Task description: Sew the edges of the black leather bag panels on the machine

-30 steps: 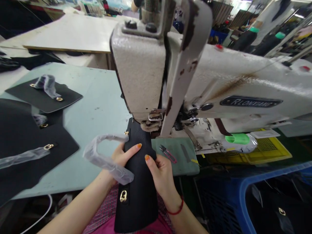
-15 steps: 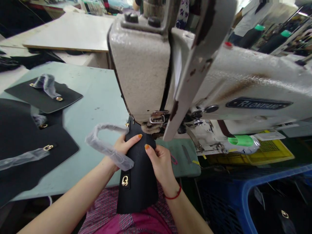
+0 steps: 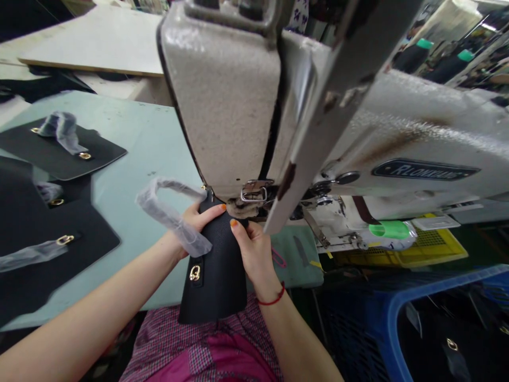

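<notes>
We read "RLONXIANG" on the black oblong nameplate [image 3: 425, 170] of the off-white metal sewing machine [image 3: 222, 111]; our left grip [image 3: 193, 220] and right grip [image 3: 256, 253] hold the black leather-like panel [image 3: 218, 289] beneath its head.

The black piece [image 3: 220, 286] is long and bends a little. Its far end is tucked under the machine [image 3: 222, 116], and its near end is wider. On its left side is a handle [image 3: 155, 209] in cloudy wrap, which loops out to the left. A shiny gold buckle [image 3: 194, 273] sits near, and a far buckle [image 3: 204, 187] just peeks out.
</notes>
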`<state>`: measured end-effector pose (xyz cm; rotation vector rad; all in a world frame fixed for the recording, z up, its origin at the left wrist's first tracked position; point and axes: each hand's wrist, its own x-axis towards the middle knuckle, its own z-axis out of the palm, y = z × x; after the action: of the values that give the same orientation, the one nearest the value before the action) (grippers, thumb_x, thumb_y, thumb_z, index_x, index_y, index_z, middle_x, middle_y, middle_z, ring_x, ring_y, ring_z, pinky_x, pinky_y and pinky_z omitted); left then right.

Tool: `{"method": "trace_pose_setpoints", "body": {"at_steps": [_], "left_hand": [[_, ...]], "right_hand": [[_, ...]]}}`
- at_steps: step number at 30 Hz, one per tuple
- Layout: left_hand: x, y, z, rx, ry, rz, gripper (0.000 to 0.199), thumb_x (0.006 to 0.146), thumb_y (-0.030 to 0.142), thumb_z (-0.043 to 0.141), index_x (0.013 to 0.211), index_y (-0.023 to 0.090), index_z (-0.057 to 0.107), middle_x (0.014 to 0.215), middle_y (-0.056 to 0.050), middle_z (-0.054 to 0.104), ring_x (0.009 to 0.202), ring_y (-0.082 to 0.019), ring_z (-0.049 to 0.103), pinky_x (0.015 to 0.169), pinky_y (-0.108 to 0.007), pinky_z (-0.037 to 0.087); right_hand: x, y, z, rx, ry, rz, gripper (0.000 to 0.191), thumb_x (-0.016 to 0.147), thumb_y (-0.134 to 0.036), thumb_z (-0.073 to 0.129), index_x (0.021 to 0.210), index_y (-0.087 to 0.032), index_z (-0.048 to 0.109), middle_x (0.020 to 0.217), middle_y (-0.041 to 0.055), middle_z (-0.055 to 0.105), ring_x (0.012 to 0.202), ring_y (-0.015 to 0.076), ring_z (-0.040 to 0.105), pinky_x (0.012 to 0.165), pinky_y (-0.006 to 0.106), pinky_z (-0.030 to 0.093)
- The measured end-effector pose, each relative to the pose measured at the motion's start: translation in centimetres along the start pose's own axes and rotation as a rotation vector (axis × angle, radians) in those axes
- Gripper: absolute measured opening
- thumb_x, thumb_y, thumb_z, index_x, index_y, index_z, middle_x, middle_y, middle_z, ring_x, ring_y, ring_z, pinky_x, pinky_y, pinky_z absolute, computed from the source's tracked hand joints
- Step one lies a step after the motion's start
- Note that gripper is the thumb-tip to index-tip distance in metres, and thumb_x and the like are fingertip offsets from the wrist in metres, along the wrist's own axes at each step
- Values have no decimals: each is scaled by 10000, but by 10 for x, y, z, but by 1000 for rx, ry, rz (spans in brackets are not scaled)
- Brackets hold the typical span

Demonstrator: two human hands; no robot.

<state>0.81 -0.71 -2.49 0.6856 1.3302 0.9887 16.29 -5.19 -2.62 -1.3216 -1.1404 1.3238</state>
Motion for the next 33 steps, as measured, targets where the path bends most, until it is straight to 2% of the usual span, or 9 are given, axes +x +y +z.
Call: {"method": "trace_pose_setpoints", "body": {"at_steps": [5,8,11,15,19,25,28,30,33], "left_hand": [[9,12,-4,73,-65,-40,688,547,433,876,1155,190,665,1069,-105,755,949,-329,729,705,-354,629],[9,15,-11,110,-189,-50,723,549,432,888,1186,173,663,1142,-130,735,1006,-342,713,755,-358,626],[4,17,-16,113,-302,-121,640,601,429,879,1145,159,678,1149,-153,731,1027,-332,708,792,-351,623],[-3,23,-12,21,-339,-278,476,643,392,867,1038,177,709,989,-115,775,866,-281,750,730,-337,637],[-4,27,-5,-37,-315,-325,419,613,306,880,969,152,720,800,-87,782,662,-250,743,657,-332,639],[3,32,-8,-31,-367,-244,587,659,246,852,1192,121,640,954,-67,787,752,-246,749,710,-355,628],[10,42,-9,42,-420,-159,469,620,297,865,1014,98,706,850,-70,786,800,-288,745,728,-381,621],[14,52,-6,93,-416,-82,364,545,294,891,812,117,719,750,-61,773,903,-337,733,840,-447,601],[16,66,1,98,-341,33,313,472,156,890,725,133,707,770,-69,775,1091,-404,669,977,-556,523]], "right_hand": [[2,0,5,-129,81,-86,501,883,-518,562,560,-179,385,560,-34,332,550,95,305,498,226,229],[1,-2,4,-158,75,-117,518,894,-519,552,554,-184,352,547,-41,309,536,90,285,485,231,202],[-1,-4,-4,-168,46,-131,514,904,-520,550,560,-184,368,544,-42,316,527,91,305,470,223,212],[-1,-9,-13,-128,43,-99,454,917,-491,533,592,-180,470,541,-27,444,501,103,437,453,204,308],[0,-9,-13,-96,55,-59,413,898,-459,551,598,-178,509,530,-20,506,469,110,495,442,200,359],[2,-1,-8,21,27,-16,412,898,-460,563,604,-176,518,507,-22,522,446,110,524,420,186,382],[1,2,-3,102,14,22,392,901,-467,560,647,-169,548,533,-18,554,435,102,547,423,173,400],[1,2,1,156,2,49,371,898,-470,556,690,-163,573,551,-11,581,423,101,564,417,167,407],[0,-2,6,210,6,79,350,885,-461,565,717,-154,584,562,1,606,420,106,590,407,157,410]]}}
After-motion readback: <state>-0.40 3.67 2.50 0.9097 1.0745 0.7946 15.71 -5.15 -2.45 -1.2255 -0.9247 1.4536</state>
